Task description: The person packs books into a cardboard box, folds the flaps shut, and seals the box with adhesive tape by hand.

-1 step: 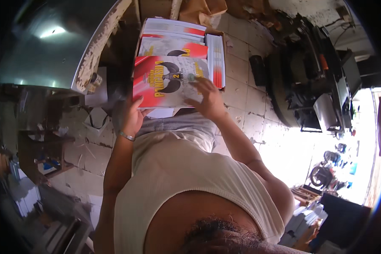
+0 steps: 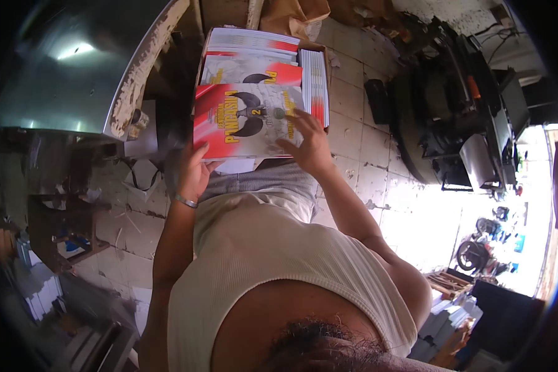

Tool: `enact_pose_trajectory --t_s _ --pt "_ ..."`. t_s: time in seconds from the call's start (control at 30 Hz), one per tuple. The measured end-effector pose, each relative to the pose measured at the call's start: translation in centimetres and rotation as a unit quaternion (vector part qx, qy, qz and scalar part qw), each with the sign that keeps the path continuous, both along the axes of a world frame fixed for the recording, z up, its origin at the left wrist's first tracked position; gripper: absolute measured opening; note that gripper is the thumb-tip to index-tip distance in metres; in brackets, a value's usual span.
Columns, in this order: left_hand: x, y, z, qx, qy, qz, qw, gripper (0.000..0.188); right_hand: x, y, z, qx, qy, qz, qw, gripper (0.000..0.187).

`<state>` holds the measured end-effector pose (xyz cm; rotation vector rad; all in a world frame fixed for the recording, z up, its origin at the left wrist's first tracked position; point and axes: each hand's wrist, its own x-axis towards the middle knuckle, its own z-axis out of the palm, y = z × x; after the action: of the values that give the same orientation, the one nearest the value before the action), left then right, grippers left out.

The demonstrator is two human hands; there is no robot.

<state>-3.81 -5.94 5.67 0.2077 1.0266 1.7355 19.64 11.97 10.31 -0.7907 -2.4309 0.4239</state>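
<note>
A red and grey book [image 2: 245, 121] with dark wings and yellow lettering on its cover lies in front of me, over the near end of a cardboard box [image 2: 314, 46]. My left hand [image 2: 195, 173] grips its near left corner, thumb on the cover and fingers partly hidden underneath. Over the right part of the cover, my right hand [image 2: 310, 146] has its fingers spread, fingertips at the surface. Behind it, another book [image 2: 229, 69] with a similar cover lies in the box. Piled white-edged books [image 2: 248, 40] fill the far end, and a row of books [image 2: 316, 80] lines the right side.
A metal panel with a worn edge [image 2: 149, 62] stands close on the left. Dark machinery [image 2: 440, 111] occupies the right, beyond the tiled floor [image 2: 347, 118]. Crumpled brown paper [image 2: 294, 15] lies past the box. Stacked paper [image 2: 449, 325] sits at the lower right.
My right hand has shifted very slightly, its fingers a little straighter over the cover. The book and my left hand stay nearly in place.
</note>
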Motion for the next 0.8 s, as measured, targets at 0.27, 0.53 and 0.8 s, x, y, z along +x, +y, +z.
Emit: enact_pose_trajectory --t_s 0.27,0.53,0.8 --pt "0.0 -4.3 -0.2 -0.007 -0.064 -0.012 0.998 0.038 6.0 -1.1 -1.7 -0.417 0.073 -0.182 0.888 0.051" --pt "1.6 -6.4 4.7 -0.041 0.014 -0.069 0.997 0.049 5.9 -4.3 -4.7 -0.695 0.305 -0.017 0.651 0.050" --pt "-3.4 1.4 6.5 -0.041 0.291 -0.093 0.951 0.050 3.1 3.7 -0.8 -0.546 0.345 -0.027 0.763 0.051"
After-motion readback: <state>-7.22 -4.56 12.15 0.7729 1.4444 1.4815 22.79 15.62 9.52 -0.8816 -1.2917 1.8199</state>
